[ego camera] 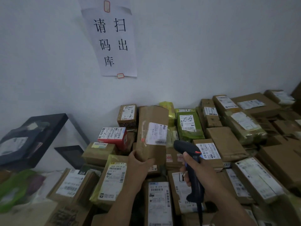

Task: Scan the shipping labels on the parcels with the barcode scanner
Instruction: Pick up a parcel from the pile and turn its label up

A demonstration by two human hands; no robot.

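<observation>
The right grip (195, 170) is clenched round the handle of the black barcode scanner (184, 145), with the scanner's head raised and turned up and to the left. The left grip (140, 162) grasps the lower end of a tall brown parcel (151, 118), holding it lifted above the heap and slightly tilted. Its shipping label (156, 133) faces the camera and sits just beside the scanner's head. No scan light shows on that label, so whether it has been read cannot be told; by the look of it, this parcel is the one in hand right now.

Around it the heap spreads wide. A red box (112, 136) lies to the left and a green pouch (189, 126) to the right, with many brown cartons beyond, nearly all with labels turned up. A few labels carry handwritten numbers, though what those mean for scanning is unclear. The parcels lie in one mixed pile, with no separate stack that would mark finished from unfinished, so the count already done cannot be judged. Most of the work seems to lie ahead, since every other label in the pile would need the scanner brought to it in turn. A paper notice (114, 41) hangs on the wall above
</observation>
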